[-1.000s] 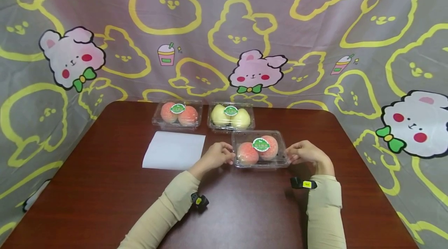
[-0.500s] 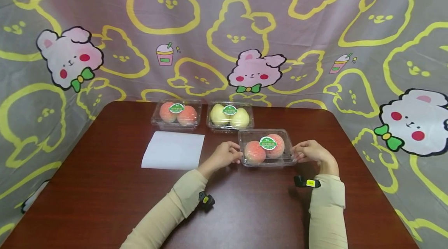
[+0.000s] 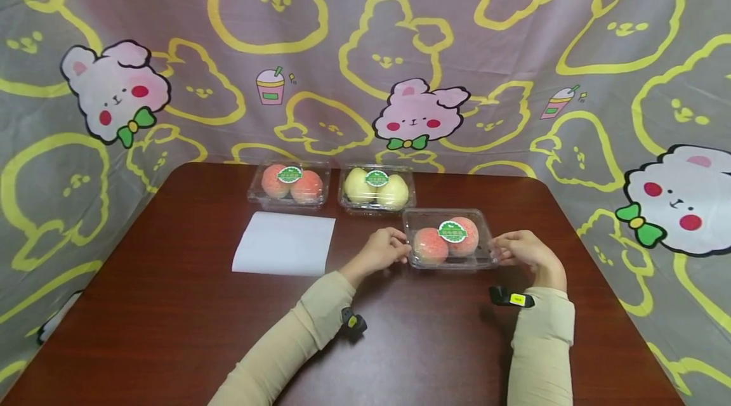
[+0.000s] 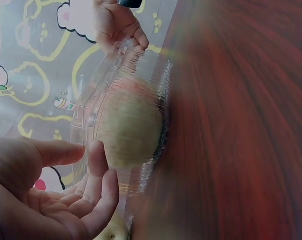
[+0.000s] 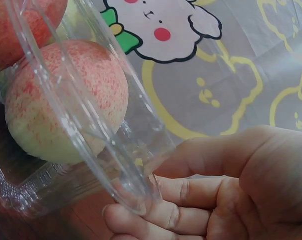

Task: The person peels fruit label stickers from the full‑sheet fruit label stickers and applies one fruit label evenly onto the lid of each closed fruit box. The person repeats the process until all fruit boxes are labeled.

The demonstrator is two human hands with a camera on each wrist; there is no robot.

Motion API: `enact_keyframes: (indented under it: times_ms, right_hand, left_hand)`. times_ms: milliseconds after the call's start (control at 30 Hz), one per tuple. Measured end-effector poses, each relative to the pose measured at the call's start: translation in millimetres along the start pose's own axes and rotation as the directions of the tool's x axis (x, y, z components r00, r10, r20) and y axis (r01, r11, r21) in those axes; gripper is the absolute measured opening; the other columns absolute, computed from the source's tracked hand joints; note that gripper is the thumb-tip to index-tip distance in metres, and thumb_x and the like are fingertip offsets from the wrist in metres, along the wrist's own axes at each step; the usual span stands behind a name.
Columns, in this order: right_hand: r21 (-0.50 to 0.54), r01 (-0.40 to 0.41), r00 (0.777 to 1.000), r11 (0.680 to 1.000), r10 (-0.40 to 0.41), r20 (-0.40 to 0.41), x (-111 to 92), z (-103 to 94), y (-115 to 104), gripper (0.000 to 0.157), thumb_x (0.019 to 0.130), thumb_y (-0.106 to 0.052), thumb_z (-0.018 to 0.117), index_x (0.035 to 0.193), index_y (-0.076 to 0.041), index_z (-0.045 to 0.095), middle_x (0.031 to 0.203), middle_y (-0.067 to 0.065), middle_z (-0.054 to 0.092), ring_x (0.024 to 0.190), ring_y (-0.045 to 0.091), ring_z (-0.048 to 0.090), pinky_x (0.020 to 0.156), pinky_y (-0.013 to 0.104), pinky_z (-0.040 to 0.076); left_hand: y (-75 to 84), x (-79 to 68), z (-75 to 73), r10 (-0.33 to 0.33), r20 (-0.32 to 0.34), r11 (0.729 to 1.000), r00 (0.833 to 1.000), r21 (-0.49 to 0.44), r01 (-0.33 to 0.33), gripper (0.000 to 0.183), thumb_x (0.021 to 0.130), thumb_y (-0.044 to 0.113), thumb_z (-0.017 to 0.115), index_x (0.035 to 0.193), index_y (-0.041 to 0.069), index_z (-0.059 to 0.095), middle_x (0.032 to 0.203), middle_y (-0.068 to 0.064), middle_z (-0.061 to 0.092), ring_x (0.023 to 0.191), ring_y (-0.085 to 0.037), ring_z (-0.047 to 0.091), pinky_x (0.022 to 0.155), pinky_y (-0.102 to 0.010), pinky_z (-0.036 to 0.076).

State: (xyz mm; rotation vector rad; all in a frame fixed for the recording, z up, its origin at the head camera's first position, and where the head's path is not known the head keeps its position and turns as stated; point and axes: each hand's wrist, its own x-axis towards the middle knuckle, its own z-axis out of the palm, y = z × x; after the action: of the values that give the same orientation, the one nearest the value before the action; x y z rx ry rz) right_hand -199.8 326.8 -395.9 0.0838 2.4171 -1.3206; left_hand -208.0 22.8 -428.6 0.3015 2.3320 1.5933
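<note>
A clear plastic fruit box (image 3: 490, 252) with two pink peaches (image 3: 431, 246) and a green-and-white label (image 3: 452, 231) sits at the right of the table's middle. My left hand (image 3: 384, 248) pinches its left end at the rim, thumb on one side and fingers on the other, as the left wrist view shows. At the opposite end my right hand (image 3: 526, 250) grips the rim, its fingers (image 5: 155, 212) curled under the edge in the right wrist view. The lid looks closed. Whether the box's base touches the table is hard to tell.
Behind stand a second clear box of peaches (image 3: 288, 185) and a clear box of yellow-green pears (image 3: 377, 189). White paper (image 3: 283, 244) lies to the left on the brown table (image 3: 143, 330). A patterned curtain (image 3: 320, 25) encloses the back and sides.
Both hands have moved the peach box steadily to the right, keeping hold of its two ends. The other boxes and the paper have stayed in place.
</note>
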Motion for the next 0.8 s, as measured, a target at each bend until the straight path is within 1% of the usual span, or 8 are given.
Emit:
enact_keyframes:
  times_ms: [100,200,300,367,500,600,700,800]
  right_hand:
    - [0.013,-0.007,1.000,1.000,0.008,-0.009,-1.1,-3.9,2.0,0.040,0.099,-0.010,0.043,0.122,0.022,0.050,0.077,-0.008,0.067,0.068,0.002,0.063,0.068,0.022,0.058]
    - [0.020,-0.025,0.999,0.999,0.026,-0.027,-1.4,-6.9,4.1,0.041,0.099,-0.010,0.042,0.124,0.022,0.049,0.076,-0.009,0.066,0.068,0.002,0.063,0.068,0.021,0.058]
    - [0.012,-0.044,0.998,0.999,0.044,-0.047,-2.5,-9.5,7.2,0.042,0.100,-0.012,0.043,0.126,0.020,0.049,0.078,-0.010,0.066,0.069,0.002,0.062,0.069,0.021,0.058]
    - [0.006,-0.041,0.998,0.999,0.041,-0.050,-3.7,-10.7,9.6,0.042,0.100,-0.012,0.043,0.127,0.020,0.048,0.081,-0.009,0.067,0.071,0.002,0.062,0.070,0.022,0.058]
    - [0.003,-0.023,0.999,1.000,0.023,-0.035,-7.3,-12.7,13.6,0.044,0.098,-0.013,0.049,0.128,0.019,0.048,0.086,-0.008,0.068,0.074,0.002,0.063,0.072,0.023,0.058]
    - [-0.008,-0.016,1.000,1.000,0.016,-0.023,-10.4,-14.4,15.2,0.045,0.096,-0.015,0.053,0.126,0.019,0.050,0.087,-0.007,0.068,0.077,0.004,0.064,0.073,0.023,0.058]
    - [-0.007,-0.009,1.000,1.000,0.009,-0.009,-12.7,-15.3,16.3,0.045,0.096,-0.015,0.054,0.125,0.019,0.051,0.089,-0.004,0.069,0.078,0.006,0.065,0.075,0.025,0.059]
    - [0.000,0.003,1.000,1.000,-0.003,0.000,-13.9,-16.1,17.2,0.044,0.097,-0.014,0.053,0.125,0.020,0.051,0.092,-0.003,0.070,0.079,0.006,0.066,0.076,0.027,0.059]
  left_hand:
    - [2.6,2.9,5.2,0.002,-0.004,1.000,1.000,0.006,-0.002,0.028,0.090,0.005,0.062,0.114,-0.009,0.057,0.091,-0.025,0.072,0.080,-0.037,0.072,0.048,-0.014,0.040]
    - [4.1,4.9,9.6,0.014,-0.009,1.000,1.000,0.009,-0.014,0.028,0.090,0.005,0.063,0.113,-0.009,0.057,0.091,-0.025,0.072,0.082,-0.039,0.071,0.047,-0.014,0.039]
    - [5.3,5.9,13.1,0.023,-0.010,1.000,1.000,0.014,-0.023,0.029,0.090,0.007,0.063,0.114,-0.009,0.058,0.091,-0.025,0.072,0.083,-0.040,0.071,0.046,-0.015,0.040]
    - [5.5,5.9,14.7,0.026,-0.012,0.999,1.000,0.024,-0.025,0.030,0.091,0.008,0.062,0.116,-0.009,0.058,0.091,-0.024,0.072,0.083,-0.039,0.072,0.045,-0.015,0.040]
    - [5.5,3.6,15.5,0.024,-0.003,0.999,1.000,0.041,-0.024,0.032,0.091,0.010,0.063,0.117,-0.008,0.059,0.089,-0.022,0.073,0.081,-0.036,0.072,0.045,-0.015,0.040]
    - [6.2,0.6,14.9,0.025,0.022,0.999,0.999,0.044,-0.026,0.032,0.090,0.010,0.064,0.117,-0.008,0.060,0.088,-0.023,0.073,0.080,-0.037,0.072,0.046,-0.015,0.041]
    - [7.6,-2.8,14.7,0.025,0.042,0.999,0.999,0.043,-0.027,0.034,0.088,0.009,0.066,0.116,-0.009,0.060,0.088,-0.024,0.073,0.081,-0.038,0.072,0.047,-0.014,0.041]
    - [8.7,-4.4,15.5,0.026,0.045,0.999,0.999,0.040,-0.028,0.035,0.087,0.008,0.069,0.116,-0.009,0.059,0.088,-0.024,0.073,0.081,-0.038,0.072,0.048,-0.014,0.042]
